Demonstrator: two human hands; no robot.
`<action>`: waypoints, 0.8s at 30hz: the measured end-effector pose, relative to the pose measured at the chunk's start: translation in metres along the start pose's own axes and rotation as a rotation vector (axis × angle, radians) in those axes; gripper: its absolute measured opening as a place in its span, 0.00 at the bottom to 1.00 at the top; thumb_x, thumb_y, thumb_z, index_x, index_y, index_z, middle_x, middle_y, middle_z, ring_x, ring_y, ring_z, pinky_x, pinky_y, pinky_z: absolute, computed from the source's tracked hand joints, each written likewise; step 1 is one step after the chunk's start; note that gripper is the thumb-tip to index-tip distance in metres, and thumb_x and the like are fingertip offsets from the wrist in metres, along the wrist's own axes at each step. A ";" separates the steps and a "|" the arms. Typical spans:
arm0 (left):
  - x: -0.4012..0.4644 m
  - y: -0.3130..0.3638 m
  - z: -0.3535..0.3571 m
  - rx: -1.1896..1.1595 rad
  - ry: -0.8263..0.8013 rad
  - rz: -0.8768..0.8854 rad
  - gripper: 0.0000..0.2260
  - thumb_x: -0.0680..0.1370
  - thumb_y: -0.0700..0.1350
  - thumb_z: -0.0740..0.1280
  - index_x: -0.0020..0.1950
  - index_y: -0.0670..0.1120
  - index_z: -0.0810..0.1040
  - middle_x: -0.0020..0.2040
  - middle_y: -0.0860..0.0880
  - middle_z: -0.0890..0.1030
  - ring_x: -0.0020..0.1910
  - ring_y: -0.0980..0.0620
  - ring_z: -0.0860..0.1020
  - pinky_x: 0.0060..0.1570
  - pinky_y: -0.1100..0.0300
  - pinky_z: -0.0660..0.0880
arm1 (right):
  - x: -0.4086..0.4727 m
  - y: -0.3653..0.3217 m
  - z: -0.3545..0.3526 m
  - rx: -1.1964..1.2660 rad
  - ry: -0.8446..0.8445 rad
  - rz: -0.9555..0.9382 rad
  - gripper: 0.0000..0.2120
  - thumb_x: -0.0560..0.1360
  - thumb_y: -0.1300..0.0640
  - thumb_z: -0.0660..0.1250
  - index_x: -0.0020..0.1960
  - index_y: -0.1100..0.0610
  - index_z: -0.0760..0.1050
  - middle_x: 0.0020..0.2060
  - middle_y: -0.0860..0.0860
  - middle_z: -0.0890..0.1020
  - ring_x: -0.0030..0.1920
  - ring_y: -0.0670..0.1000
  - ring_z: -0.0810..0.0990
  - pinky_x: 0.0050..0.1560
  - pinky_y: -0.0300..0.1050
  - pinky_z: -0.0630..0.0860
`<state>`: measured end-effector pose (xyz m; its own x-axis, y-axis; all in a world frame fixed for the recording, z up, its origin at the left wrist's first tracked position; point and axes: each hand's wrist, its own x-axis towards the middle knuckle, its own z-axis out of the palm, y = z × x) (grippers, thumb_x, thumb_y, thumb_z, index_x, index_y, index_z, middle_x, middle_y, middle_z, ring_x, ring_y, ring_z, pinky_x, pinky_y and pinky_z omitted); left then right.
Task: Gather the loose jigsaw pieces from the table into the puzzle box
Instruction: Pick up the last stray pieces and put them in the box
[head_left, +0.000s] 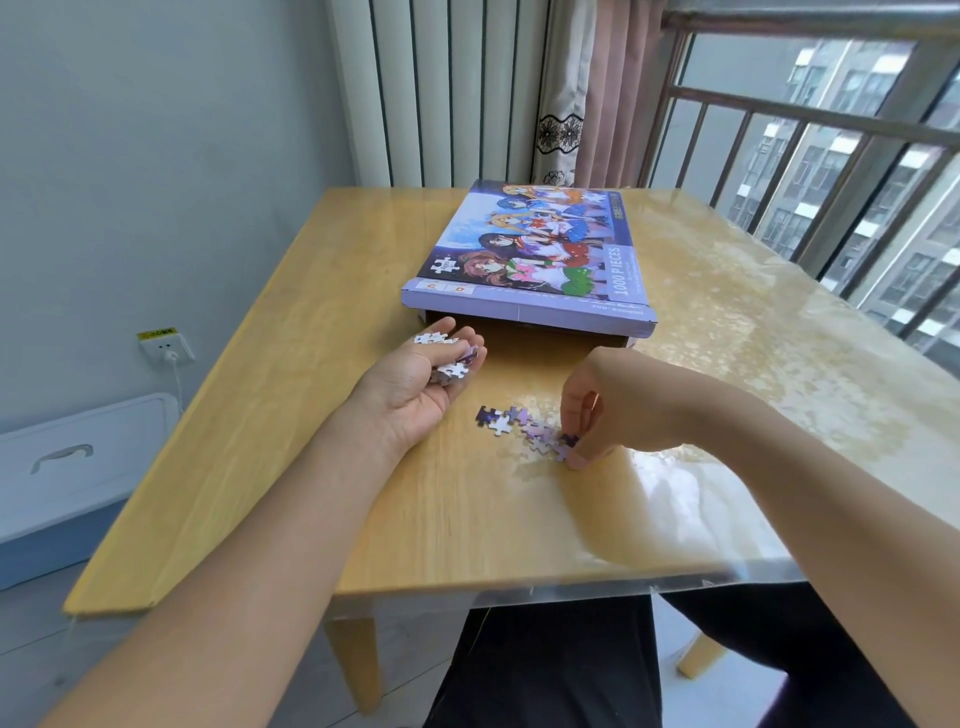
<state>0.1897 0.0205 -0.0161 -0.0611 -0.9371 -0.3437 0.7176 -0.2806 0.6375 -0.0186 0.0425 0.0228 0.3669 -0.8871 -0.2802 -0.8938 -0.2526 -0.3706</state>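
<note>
Head view looks down on a wooden tabletop (291, 332) under a clear cover. Left hand (428, 376) lies palm up on it, fingers loosely curled in a cupped grip around a small heap of jigsaw pieces (448, 358), mostly showing their white backs. Right hand (597, 410) reaches down from the right, its fingertips (581, 457) pinching one piece at the near end of a short row of loose pieces (522, 428) lying on the tabletop between the two hands. Those pieces are purple, white and dark blue, some touching each other. Beyond the hands sits the puzzle box (530, 260), its lid printed with cartoon figures and "1000 PIECES", resting slightly offset so a dark gap shows along the near edge. A wall socket (165, 347) with a plugged cable is on the left wall.
</note>
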 end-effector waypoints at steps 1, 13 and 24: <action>0.000 0.000 -0.001 0.010 -0.001 0.005 0.13 0.78 0.26 0.63 0.58 0.38 0.77 0.50 0.41 0.82 0.51 0.46 0.83 0.42 0.57 0.84 | 0.000 -0.001 0.000 0.001 0.001 -0.009 0.11 0.63 0.55 0.84 0.39 0.50 0.82 0.34 0.45 0.85 0.35 0.48 0.83 0.30 0.32 0.72; -0.002 -0.002 0.003 0.045 -0.029 -0.024 0.11 0.78 0.30 0.65 0.60 0.38 0.76 0.48 0.39 0.82 0.50 0.44 0.82 0.45 0.55 0.84 | 0.000 0.007 -0.003 0.307 -0.044 -0.069 0.10 0.67 0.63 0.81 0.40 0.58 0.80 0.35 0.53 0.86 0.33 0.50 0.82 0.37 0.41 0.77; -0.004 0.002 0.001 -0.130 -0.060 -0.136 0.13 0.85 0.41 0.55 0.56 0.36 0.77 0.52 0.36 0.81 0.51 0.40 0.81 0.43 0.48 0.83 | 0.034 -0.040 -0.029 0.339 0.360 -0.164 0.12 0.69 0.58 0.80 0.51 0.57 0.84 0.41 0.50 0.86 0.36 0.49 0.84 0.36 0.37 0.79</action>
<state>0.1908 0.0230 -0.0124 -0.2017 -0.9043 -0.3762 0.7830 -0.3796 0.4927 0.0220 0.0115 0.0542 0.3302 -0.9379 0.1061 -0.6762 -0.3134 -0.6667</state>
